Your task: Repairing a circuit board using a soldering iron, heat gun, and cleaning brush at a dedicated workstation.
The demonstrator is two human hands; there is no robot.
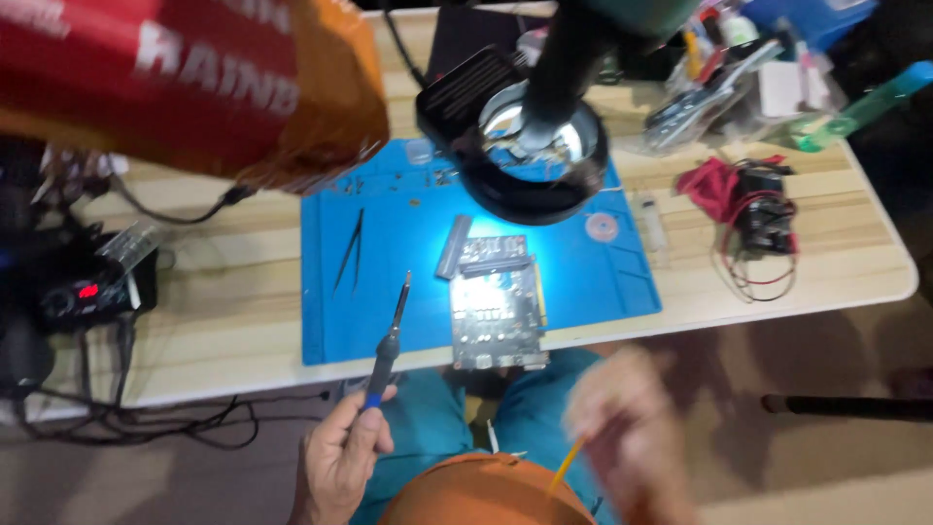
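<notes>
Nearest to us, our left hand (342, 457) grips a soldering iron (387, 342) by its dark handle, fingers closed round it just off the near table (224, 321) edge. Our right hand (627, 428) is blurred; it seems to pinch a thin yellow stick (567, 465), though we cannot tell how firmly it is closed. Between the hands, an orange rounded shape (486, 491) sits low in view, over teal-clad knees.

The iron's long axis runs from the near left up and slightly right, with its tip pointing away from us, over the blue mat (389, 253) and towards the circuit board (498, 303). The board lies on the mat's near edge, its long side running away from us, partly overhanging the table.

We judge the risks so: the tip hangs above the mat with the hand unsupported, so a slip could drag it across the mat or the board. The overhanging board could tip off if it is knocked.

Farther on, tweezers (350, 251) lie on the mat to the left, and a round magnifier lamp (539, 146) stands over its far edge. A red cloth and wires (748, 219) lie to the right, well apart. A red and orange bag (194, 78) blurs across the top left.
</notes>
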